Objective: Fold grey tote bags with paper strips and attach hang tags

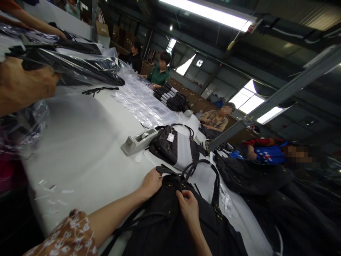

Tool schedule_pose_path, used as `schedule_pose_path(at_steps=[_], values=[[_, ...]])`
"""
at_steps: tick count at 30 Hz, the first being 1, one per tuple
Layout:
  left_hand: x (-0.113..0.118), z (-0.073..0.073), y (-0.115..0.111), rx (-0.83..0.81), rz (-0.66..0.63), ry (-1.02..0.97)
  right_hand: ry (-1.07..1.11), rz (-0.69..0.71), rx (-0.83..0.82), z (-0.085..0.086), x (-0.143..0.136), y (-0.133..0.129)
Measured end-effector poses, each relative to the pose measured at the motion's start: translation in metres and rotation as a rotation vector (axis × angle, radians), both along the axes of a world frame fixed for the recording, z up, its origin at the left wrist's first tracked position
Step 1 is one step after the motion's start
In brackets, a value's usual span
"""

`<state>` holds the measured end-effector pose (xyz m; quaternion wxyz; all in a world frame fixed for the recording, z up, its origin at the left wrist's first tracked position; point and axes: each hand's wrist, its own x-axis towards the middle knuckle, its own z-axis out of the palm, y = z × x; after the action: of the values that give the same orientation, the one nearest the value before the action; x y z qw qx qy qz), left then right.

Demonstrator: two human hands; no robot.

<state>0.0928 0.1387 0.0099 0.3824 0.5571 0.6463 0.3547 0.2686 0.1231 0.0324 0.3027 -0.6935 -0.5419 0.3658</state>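
A black handbag (165,231) with brass-coloured fittings and looped handles lies on the white table in front of me. My left hand (152,183) is closed on the far left corner of the bag, beside a dark flap or tab (163,170); its fingertips are partly hidden. My right hand (189,206) pinches the bag's upper edge near the base of a handle (217,185). Just beyond stands a second dark handbag (165,145) with a white paper band (184,151) around it and a hanging tag (171,137).
A tape dispenser (138,141) sits left of the banded bag. At upper left, a co-worker's hand (29,83) holds a black item in clear plastic (80,67). Dark bags (253,174) are heaped at right. Bundled black straps (170,97) lie farther back, near other people.
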Motion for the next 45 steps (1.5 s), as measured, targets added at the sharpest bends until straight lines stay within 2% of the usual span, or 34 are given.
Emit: schedule_pose_path(at_steps=[3,6,11,14,17,19,22,23,25,27,29,32,37,40,43,45], values=[[-0.001,0.01,-0.015,-0.037,-0.094,-0.099,0.033,-0.016,0.005,0.004,-0.004,-0.002],[0.007,0.009,-0.024,-0.16,-0.213,-0.248,0.1,-0.04,0.024,0.005,-0.016,0.001],[0.015,0.001,-0.025,-0.408,-0.253,-0.534,0.216,-0.061,0.03,0.0,-0.041,0.012],[0.008,-0.001,-0.029,-0.477,-0.274,-0.688,0.261,-0.021,-0.076,0.001,-0.038,0.0],[0.002,-0.002,-0.035,-0.499,-0.255,-0.772,0.024,0.037,-0.175,0.007,-0.022,-0.034],[0.002,-0.002,-0.038,-0.509,-0.241,-0.785,-0.168,0.098,-0.093,0.013,-0.013,-0.06],[0.003,0.001,-0.038,-0.517,-0.226,-0.743,-0.315,0.334,0.179,0.021,-0.012,-0.084],[0.002,0.002,-0.037,-0.508,-0.215,-0.713,-0.347,0.419,0.197,0.022,-0.014,-0.087],[-0.006,0.006,-0.036,-0.464,-0.173,-0.63,-0.402,0.507,0.125,0.023,-0.02,-0.086],[-0.02,0.009,-0.038,-0.401,-0.111,-0.525,-0.416,0.479,0.057,0.021,-0.026,-0.081],[-0.036,0.011,-0.042,-0.369,-0.067,-0.424,-0.364,0.413,0.07,0.016,-0.027,-0.076],[-0.049,0.009,-0.053,-0.416,-0.095,-0.329,-0.228,0.288,0.102,0.007,-0.025,-0.073],[-0.047,0.008,-0.064,-0.595,-0.326,-0.367,-0.12,0.119,0.118,0.005,-0.03,-0.071],[-0.043,0.011,-0.069,-0.595,-0.421,-0.428,-0.151,0.035,0.124,0.012,-0.041,-0.07],[-0.038,0.011,-0.077,-0.549,-0.448,-0.431,-0.133,0.063,0.16,0.02,-0.045,-0.069],[-0.034,0.007,-0.083,-0.501,-0.399,-0.389,-0.169,0.119,0.189,0.025,-0.04,-0.068]])
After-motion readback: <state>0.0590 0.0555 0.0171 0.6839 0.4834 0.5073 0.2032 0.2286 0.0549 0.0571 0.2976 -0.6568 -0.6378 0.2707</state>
